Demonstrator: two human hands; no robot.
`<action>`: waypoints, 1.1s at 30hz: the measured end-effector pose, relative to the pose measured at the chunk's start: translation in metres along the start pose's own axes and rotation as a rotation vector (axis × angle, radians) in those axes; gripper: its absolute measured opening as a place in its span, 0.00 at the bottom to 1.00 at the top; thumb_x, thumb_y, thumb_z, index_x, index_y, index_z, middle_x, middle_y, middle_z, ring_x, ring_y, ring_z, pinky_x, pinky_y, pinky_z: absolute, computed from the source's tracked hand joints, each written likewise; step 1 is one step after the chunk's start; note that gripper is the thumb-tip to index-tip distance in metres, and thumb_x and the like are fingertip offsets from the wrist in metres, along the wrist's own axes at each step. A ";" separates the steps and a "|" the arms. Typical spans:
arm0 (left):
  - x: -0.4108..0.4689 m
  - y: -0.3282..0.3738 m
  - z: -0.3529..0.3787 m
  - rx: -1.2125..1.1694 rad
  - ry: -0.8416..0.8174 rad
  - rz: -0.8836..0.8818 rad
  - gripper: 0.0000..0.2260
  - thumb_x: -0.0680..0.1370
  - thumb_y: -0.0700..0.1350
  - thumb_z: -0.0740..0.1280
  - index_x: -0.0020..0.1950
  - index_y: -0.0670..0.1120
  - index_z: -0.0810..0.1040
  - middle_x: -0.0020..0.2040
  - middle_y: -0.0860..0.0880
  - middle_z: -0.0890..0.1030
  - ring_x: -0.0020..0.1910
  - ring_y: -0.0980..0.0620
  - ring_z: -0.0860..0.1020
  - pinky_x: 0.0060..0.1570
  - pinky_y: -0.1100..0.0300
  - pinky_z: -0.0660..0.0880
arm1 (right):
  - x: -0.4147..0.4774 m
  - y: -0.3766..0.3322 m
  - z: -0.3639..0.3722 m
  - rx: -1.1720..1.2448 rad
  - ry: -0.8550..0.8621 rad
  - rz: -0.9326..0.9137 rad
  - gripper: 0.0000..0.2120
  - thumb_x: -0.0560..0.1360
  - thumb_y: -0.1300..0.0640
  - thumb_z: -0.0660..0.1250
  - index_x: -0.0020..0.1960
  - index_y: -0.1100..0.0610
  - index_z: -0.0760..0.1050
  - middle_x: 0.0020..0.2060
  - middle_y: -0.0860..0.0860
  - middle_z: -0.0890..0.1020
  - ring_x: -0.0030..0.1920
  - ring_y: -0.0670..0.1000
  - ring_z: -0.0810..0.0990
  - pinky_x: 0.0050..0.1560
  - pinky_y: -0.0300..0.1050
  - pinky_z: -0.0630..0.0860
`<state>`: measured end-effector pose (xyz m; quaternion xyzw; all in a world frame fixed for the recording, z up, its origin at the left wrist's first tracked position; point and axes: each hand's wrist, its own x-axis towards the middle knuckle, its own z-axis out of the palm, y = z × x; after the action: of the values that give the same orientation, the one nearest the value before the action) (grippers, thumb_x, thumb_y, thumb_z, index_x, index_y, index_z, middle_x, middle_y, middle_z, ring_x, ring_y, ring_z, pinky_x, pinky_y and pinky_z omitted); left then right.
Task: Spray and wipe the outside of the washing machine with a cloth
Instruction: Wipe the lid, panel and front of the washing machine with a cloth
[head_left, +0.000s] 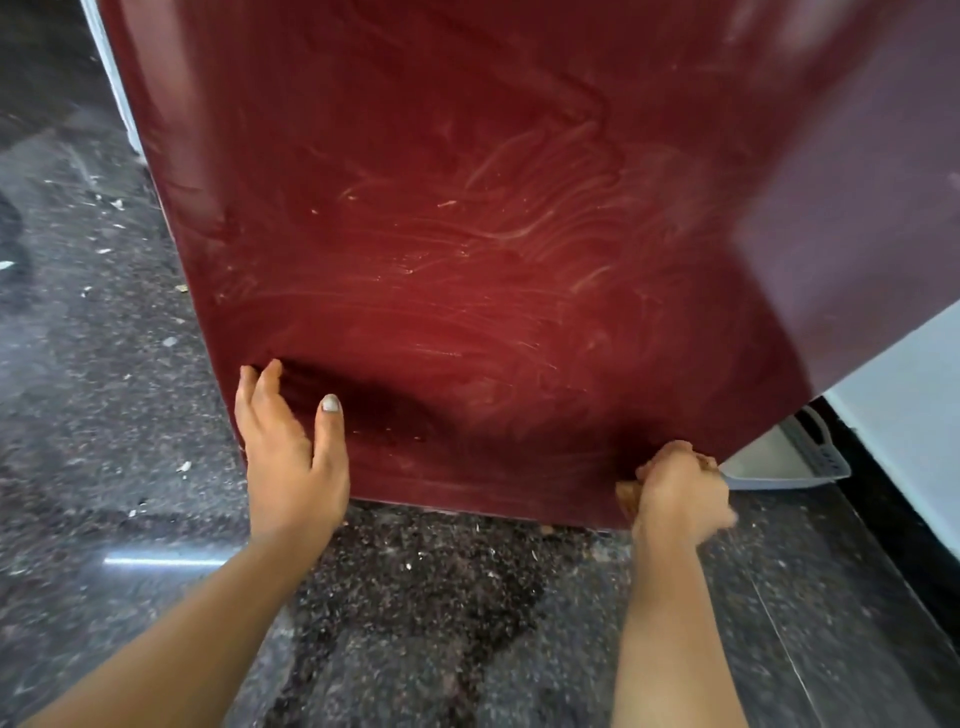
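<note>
The dark red side panel of the washing machine (467, 234) fills most of the view, streaked with pale wipe marks. My left hand (291, 447) lies flat on the panel near its lower left corner, fingers apart and holding nothing. At the panel's lower right corner my right hand (680, 493) is closed around a small tan cloth (627, 496), pressing it against the panel. Only bits of the cloth show past the fingers. No spray bottle is in view.
A dark speckled stone floor (415, 597) with scattered crumbs and a wet-looking patch runs below the machine. A grey plastic dustpan-like item (789, 457) sits behind the machine's right corner, beside a pale wall (904, 405) with a black skirting.
</note>
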<state>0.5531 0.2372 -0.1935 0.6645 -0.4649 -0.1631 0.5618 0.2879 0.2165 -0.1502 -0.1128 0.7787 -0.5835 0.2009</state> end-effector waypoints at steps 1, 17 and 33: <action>0.000 -0.001 -0.001 0.000 0.002 0.008 0.24 0.79 0.47 0.58 0.73 0.41 0.56 0.75 0.40 0.54 0.71 0.54 0.51 0.53 0.86 0.44 | -0.002 -0.001 0.002 0.056 -0.039 0.008 0.14 0.76 0.59 0.54 0.40 0.63 0.75 0.45 0.65 0.78 0.22 0.53 0.75 0.23 0.34 0.71; 0.014 -0.007 -0.010 -0.076 0.141 -0.016 0.27 0.76 0.55 0.53 0.72 0.43 0.59 0.69 0.42 0.66 0.68 0.47 0.67 0.68 0.48 0.63 | -0.198 0.059 0.090 -0.642 -0.284 -1.084 0.23 0.76 0.62 0.57 0.69 0.69 0.64 0.63 0.77 0.66 0.62 0.81 0.64 0.62 0.74 0.63; 0.001 0.006 -0.002 -0.060 0.050 -0.009 0.27 0.78 0.57 0.51 0.75 0.49 0.53 0.77 0.46 0.54 0.75 0.54 0.51 0.69 0.63 0.49 | -0.080 0.115 0.042 0.091 -0.120 -0.334 0.25 0.66 0.75 0.68 0.61 0.63 0.74 0.63 0.61 0.68 0.58 0.57 0.72 0.63 0.43 0.68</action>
<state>0.5531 0.2380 -0.1873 0.6532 -0.4428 -0.1628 0.5922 0.3845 0.2464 -0.2554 -0.2660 0.7087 -0.6354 0.1525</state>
